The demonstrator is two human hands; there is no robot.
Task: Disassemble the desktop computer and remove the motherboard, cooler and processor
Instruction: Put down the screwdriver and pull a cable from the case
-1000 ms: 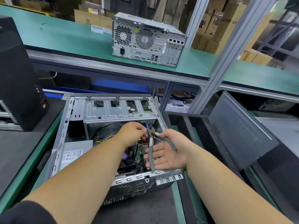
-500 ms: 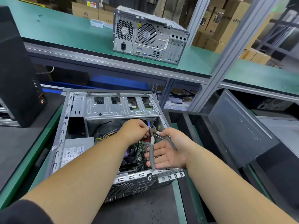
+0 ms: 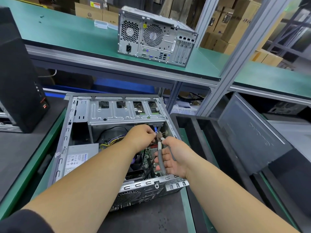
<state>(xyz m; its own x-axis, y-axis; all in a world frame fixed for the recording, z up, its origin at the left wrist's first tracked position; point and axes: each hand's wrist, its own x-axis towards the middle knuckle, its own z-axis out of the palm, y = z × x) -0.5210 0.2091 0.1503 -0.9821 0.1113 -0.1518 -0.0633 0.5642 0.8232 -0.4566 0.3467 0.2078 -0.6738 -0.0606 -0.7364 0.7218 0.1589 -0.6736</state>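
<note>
Three computer cases: one open case [image 3: 80, 132], one closed tower [image 3: 156, 37], one black tower [image 3: 18, 73]; one pair of pliers [image 3: 161, 155].

A dark grey mat [image 3: 151, 221] covers the green-edged workbench [image 3: 25, 180]; on it lies the opened silver desktop computer case [image 3: 117, 113], side up. A black tower [image 3: 16, 73] stands at left. On the green upper shelf [image 3: 67, 36] stands a grey closed computer [image 3: 154, 37]

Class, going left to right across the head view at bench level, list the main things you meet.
Black tower → open computer case → left hand → pliers → right hand → dark side panel.
</note>
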